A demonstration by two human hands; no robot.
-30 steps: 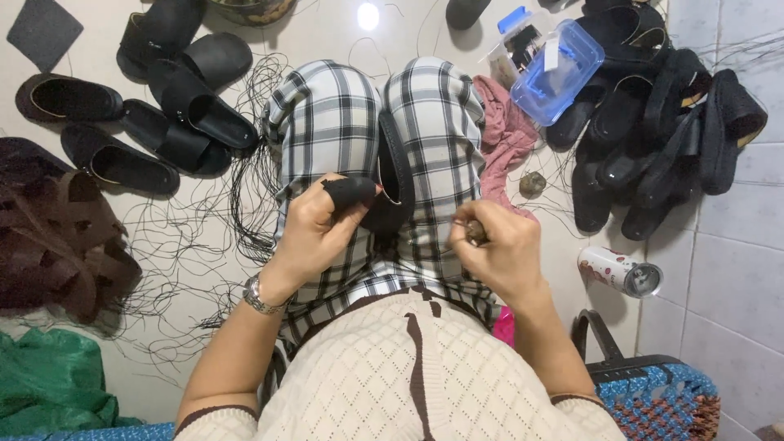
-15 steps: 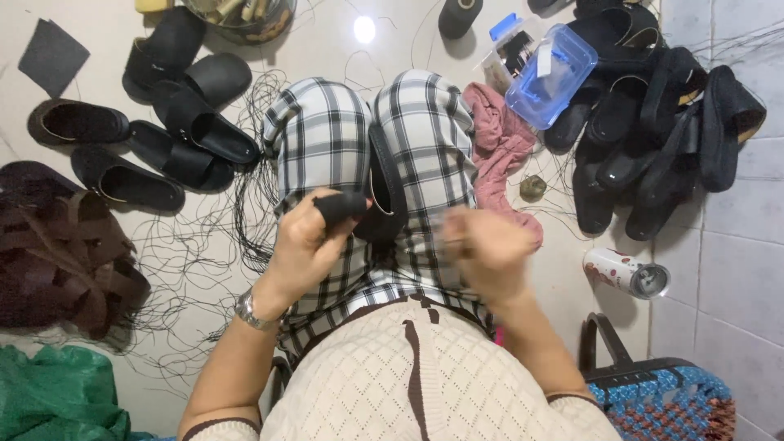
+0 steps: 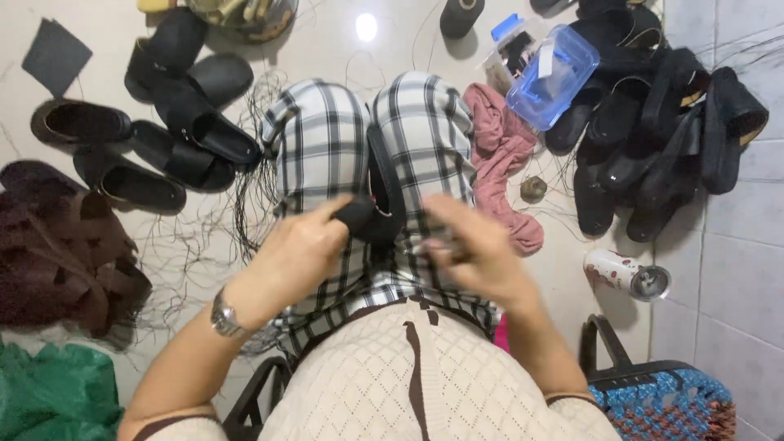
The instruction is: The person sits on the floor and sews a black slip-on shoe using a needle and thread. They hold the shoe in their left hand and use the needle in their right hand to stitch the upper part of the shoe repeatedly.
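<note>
I sit with my knees together in black-and-white plaid trousers (image 3: 318,139). A black slipper (image 3: 384,196) stands wedged between my thighs. My left hand (image 3: 298,253) grips the near end of the slipper with thumb and fingers. My right hand (image 3: 474,245) hovers just right of it, blurred, fingers half curled; whether it pinches a thread or needle cannot be made out. A watch (image 3: 222,314) sits on my left wrist.
Black slippers (image 3: 180,131) lie on the tiled floor to the left, more are piled (image 3: 653,122) to the right. Loose black threads (image 3: 204,245), a pink cloth (image 3: 498,163), a blue plastic box (image 3: 551,77), a thread spool (image 3: 461,16), a can (image 3: 625,273), brown straps (image 3: 57,261), a woven basket (image 3: 661,408).
My right hand has swung in from the right thigh toward the slipper and is now blurred. The left hand keeps its hold on the slipper. The camera tilted slightly.
</note>
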